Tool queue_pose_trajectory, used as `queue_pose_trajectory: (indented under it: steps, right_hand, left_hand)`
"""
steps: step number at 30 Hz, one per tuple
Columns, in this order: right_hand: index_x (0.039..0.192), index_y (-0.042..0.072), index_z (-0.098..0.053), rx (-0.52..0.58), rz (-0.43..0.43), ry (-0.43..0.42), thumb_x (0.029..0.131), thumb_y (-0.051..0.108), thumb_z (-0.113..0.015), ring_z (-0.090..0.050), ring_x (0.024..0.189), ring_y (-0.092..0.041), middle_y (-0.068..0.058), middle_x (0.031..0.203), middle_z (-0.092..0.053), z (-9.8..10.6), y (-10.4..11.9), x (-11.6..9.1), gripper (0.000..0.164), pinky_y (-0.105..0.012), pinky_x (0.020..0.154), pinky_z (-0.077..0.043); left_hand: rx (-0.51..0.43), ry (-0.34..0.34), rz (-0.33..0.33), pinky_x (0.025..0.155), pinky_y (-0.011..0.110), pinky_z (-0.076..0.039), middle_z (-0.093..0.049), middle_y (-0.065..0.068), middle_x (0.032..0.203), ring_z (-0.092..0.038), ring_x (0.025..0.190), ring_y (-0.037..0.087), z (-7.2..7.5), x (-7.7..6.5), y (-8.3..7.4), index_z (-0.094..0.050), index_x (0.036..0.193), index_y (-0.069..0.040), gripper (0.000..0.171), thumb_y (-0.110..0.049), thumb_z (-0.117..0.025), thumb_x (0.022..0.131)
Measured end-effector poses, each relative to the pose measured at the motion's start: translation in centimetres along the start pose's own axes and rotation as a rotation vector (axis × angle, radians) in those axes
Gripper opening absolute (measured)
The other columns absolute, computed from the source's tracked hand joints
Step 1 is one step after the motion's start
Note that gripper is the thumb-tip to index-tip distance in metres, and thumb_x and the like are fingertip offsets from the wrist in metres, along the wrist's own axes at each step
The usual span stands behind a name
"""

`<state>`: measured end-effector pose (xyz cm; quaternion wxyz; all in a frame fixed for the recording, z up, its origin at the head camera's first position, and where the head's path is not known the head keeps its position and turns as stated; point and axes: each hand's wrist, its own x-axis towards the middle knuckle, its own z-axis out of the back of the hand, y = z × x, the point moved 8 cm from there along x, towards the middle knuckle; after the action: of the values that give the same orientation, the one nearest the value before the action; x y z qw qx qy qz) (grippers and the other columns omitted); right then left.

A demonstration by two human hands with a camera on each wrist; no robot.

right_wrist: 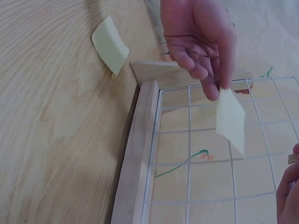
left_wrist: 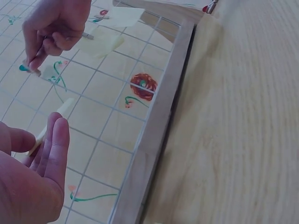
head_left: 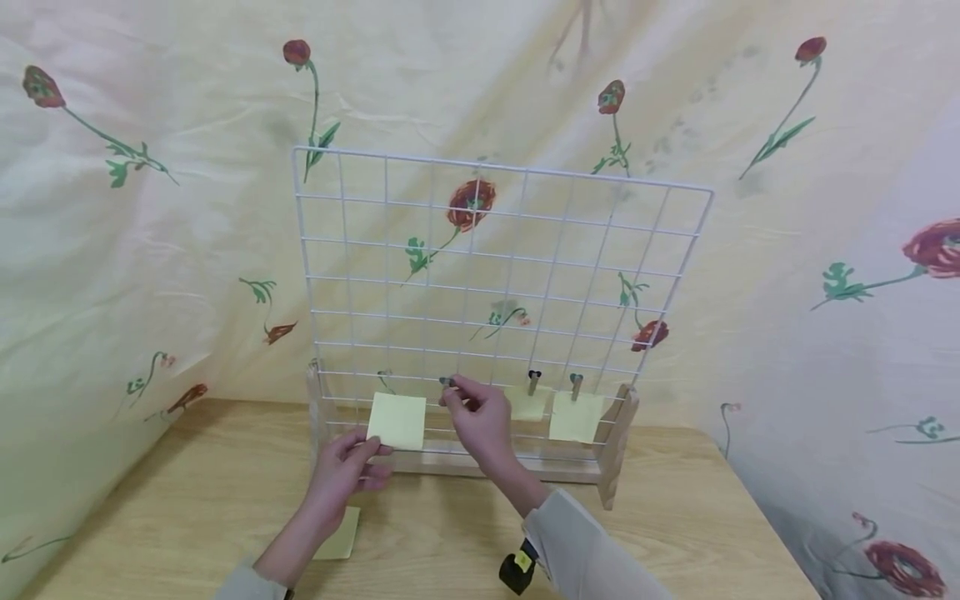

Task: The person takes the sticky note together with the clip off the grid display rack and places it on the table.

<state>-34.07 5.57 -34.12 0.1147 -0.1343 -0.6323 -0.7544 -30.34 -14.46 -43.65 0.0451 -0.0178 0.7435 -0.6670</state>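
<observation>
My left hand (head_left: 347,468) pinches a pale yellow sticky note (head_left: 398,422) by its lower edge, in front of a white wire grid (head_left: 525,170). In the left wrist view the note appears nearly edge-on between thumb and fingers. To its right, my right hand (head_left: 486,423) pinches a small wooden clothespin (left_wrist: 31,70) with a dark green end, close to the grid; whether it grips the wire I cannot tell. Further right, a clothespin (head_left: 576,387) holds one yellow note (head_left: 576,418) on the grid, and another clothespin (head_left: 533,382) holds a second note (head_left: 529,405).
The grid stands in a wooden base (head_left: 570,473) on a wood-grain table (head_left: 187,500). A pad of yellow notes (right_wrist: 110,45) lies on the table near my left forearm. A black device (head_left: 517,572) with a yellow label is at my right wrist. Behind hangs a flowered cloth (head_left: 187,250).
</observation>
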Motion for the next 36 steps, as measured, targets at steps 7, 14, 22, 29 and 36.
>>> queue_pose_trajectory:
  steps: [7,14,22,29,36]
  right_hand:
    - [0.104,-0.004,-0.072,-0.033,0.003,0.001,0.087,-0.003,-0.062,-0.048,0.059,-0.008,-0.021,0.082,-0.070,1.6,1.1,-1.4,0.019,-0.014,0.046,-0.033]
    - [0.097,-0.007,-0.071,-0.009,-0.019,0.012,0.087,-0.004,-0.060,-0.049,0.050,-0.005,-0.021,0.077,-0.069,3.1,1.0,-2.7,0.015,-0.013,0.042,-0.036]
    - [0.110,-0.004,-0.069,0.017,-0.103,-0.027,0.087,0.001,-0.062,-0.049,0.046,-0.006,-0.014,0.078,-0.071,5.2,-3.7,-3.2,0.024,-0.014,0.040,-0.038]
    - [0.099,-0.003,-0.071,0.001,-0.130,-0.035,0.087,0.000,-0.062,-0.050,0.046,-0.007,-0.014,0.076,-0.069,7.0,-5.1,-4.5,0.015,-0.014,0.042,-0.041]
    - [0.098,-0.008,-0.069,-0.051,-0.144,-0.039,0.087,-0.003,-0.062,-0.050,0.043,-0.008,-0.013,0.073,-0.069,9.0,-6.0,-6.0,0.014,-0.014,0.041,-0.042]
  left_hand:
    - [0.024,-0.020,0.042,0.067,0.033,-0.060,-0.069,0.009,0.099,-0.066,0.071,0.020,0.7,-0.6,1.1,-0.057,0.112,0.004,0.024,-0.016,-0.054,0.098]
    - [0.038,-0.025,0.053,0.066,0.035,-0.060,-0.068,0.012,0.100,-0.066,0.070,0.023,1.0,-1.2,1.9,-0.058,0.108,0.004,0.022,-0.014,-0.056,0.096]
    - [0.046,0.020,0.101,0.067,0.034,-0.060,-0.067,0.013,0.103,-0.065,0.072,0.021,0.8,-2.2,3.2,-0.055,0.113,0.005,0.031,-0.021,-0.057,0.096]
    - [0.064,0.066,0.125,0.068,0.032,-0.060,-0.068,0.012,0.103,-0.065,0.072,0.019,0.8,-2.9,4.0,-0.054,0.112,0.006,0.032,-0.023,-0.055,0.097]
    - [0.046,0.077,0.160,0.064,0.031,-0.060,-0.069,0.009,0.099,-0.065,0.070,0.018,0.9,-3.7,5.3,-0.050,0.117,0.009,0.036,-0.020,-0.055,0.097]
